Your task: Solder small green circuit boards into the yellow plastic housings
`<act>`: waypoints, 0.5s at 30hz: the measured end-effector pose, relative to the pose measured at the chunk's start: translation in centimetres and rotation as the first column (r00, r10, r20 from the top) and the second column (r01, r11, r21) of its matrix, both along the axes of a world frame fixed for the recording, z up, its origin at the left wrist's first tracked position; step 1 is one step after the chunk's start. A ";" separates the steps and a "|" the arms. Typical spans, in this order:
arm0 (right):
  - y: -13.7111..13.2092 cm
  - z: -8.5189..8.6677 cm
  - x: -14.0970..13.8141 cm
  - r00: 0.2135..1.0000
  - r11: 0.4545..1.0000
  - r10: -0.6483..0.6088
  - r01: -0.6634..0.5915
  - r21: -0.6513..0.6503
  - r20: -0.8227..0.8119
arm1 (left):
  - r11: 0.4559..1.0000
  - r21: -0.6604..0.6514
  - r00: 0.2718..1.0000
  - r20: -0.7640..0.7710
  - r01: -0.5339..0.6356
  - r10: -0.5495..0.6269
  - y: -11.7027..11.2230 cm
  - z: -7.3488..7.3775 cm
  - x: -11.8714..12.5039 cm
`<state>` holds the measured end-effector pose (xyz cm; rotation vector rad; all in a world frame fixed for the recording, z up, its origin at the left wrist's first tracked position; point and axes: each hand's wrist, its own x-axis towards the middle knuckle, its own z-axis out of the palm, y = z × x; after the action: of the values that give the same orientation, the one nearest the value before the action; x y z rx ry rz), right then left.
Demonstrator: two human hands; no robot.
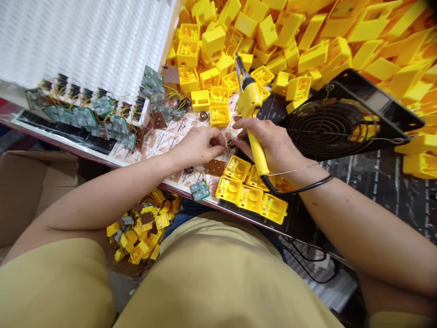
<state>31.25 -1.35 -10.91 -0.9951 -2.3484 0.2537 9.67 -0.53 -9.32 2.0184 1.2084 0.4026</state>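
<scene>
A yellow soldering gun (255, 148) with a dark metal tip is held in my right hand (273, 141); its tip points away from me. The thumb and forefinger of that hand also reach down to a small round dark part (231, 143), perhaps a small speaker. My left hand (200, 146) is closed in a pinch just left of this part; what its fingertips hold is hidden. Below the hands lie a brown board (215, 167), a green circuit board (200, 189) and several open yellow housings (251, 197) in rows at the table edge.
Yellow housings (307, 54) are heaped across the back. A black fan (327, 118) stands on the right. Wired circuit boards (71, 115) line a white tray (78, 41) at left. A box (37, 182) and more yellow parts (143, 228) sit below the table edge.
</scene>
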 end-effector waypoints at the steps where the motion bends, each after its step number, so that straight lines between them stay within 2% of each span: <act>1: 0.0 -0.1 -0.2 1.000 1.000 -0.007 0.007 -0.009 0.006 | 1.000 -0.004 1.000 0.012 -0.017 0.017 0.0 -0.1 0.0; 5: 0.2 -0.4 -0.5 0.999 0.998 0.029 -0.027 -0.055 0.035 | 0.999 0.017 0.999 -0.019 -0.032 0.032 0.3 -0.3 0.2; 10: 0.7 -0.5 0.1 0.995 0.993 0.099 -0.098 -0.069 0.013 | 0.999 0.041 0.994 -0.112 0.006 -0.002 0.7 0.3 0.4; 12: 0.8 -0.2 0.4 0.993 0.992 0.114 -0.114 -0.058 0.004 | 0.998 0.049 0.986 -0.166 0.039 -0.030 0.8 0.6 0.6; 15: 0.1 1.2 0.6 0.997 0.998 0.064 -0.063 0.021 -0.040 | 0.995 0.066 0.970 -0.237 0.076 -0.058 0.8 1.0 1.1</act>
<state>31.87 -1.28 -9.67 -0.8983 -2.3435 0.2726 10.78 0.28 -8.36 2.2125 1.2777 0.1810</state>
